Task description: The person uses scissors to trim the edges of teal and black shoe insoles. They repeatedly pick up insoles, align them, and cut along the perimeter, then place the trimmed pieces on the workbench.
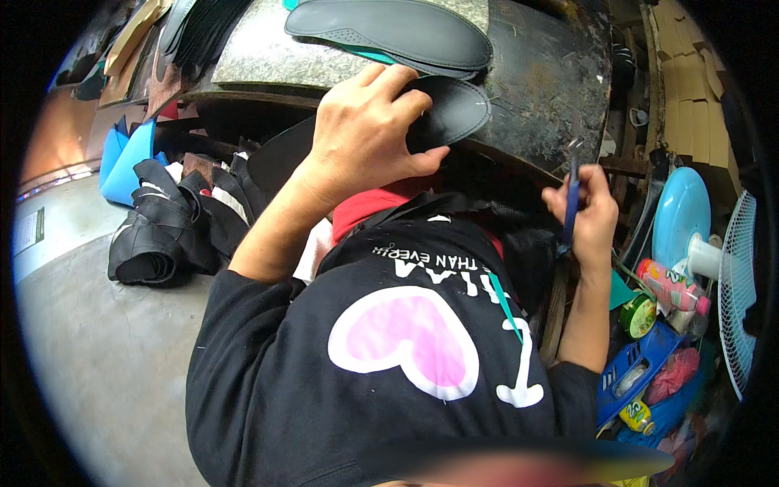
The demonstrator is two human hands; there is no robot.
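Note:
My left hand (369,134) is closed on a black shoe insole (462,112) at the bench's front edge, its fingers on top and thumb on the near side. Part of the insole is hidden behind the hand. Just beyond it, more black insoles (389,32) lie stacked on the bench, with teal material showing beneath. To the right, my right hand (592,207) grips a slim blue-handled tool (573,199) upright, a small metal tip at its upper end. Its exact kind is unclear. A thin teal offcut (505,304) rests on my black shirt.
The dark bench top (544,89) carries a speckled board (268,53). Rolled black material (150,243) and blue sheets (126,162) are at left. At right stand a fan (738,284), a pink bottle (669,284) and a blue basket (641,365).

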